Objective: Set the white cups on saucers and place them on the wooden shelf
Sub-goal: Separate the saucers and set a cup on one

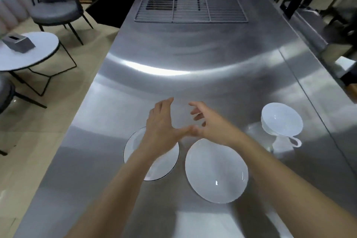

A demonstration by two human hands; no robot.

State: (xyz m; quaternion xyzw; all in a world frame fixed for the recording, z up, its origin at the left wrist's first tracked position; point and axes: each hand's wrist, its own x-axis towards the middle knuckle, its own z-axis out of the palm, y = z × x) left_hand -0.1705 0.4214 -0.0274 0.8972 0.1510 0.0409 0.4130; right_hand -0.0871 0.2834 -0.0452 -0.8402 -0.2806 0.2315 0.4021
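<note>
Both hands are hovering empty over the steel counter — left hand flat with fingers spread, right hand loosely curled, thumbs touching. Two saucers are lying beneath; the white cup is tilting at right.

Brushed stainless-steel desk, glare band across middle. Near edge: black-rimmed white saucer left, plain white saucer just beside it. White cup well right, tilted. Wire rack flat at far end.
</note>
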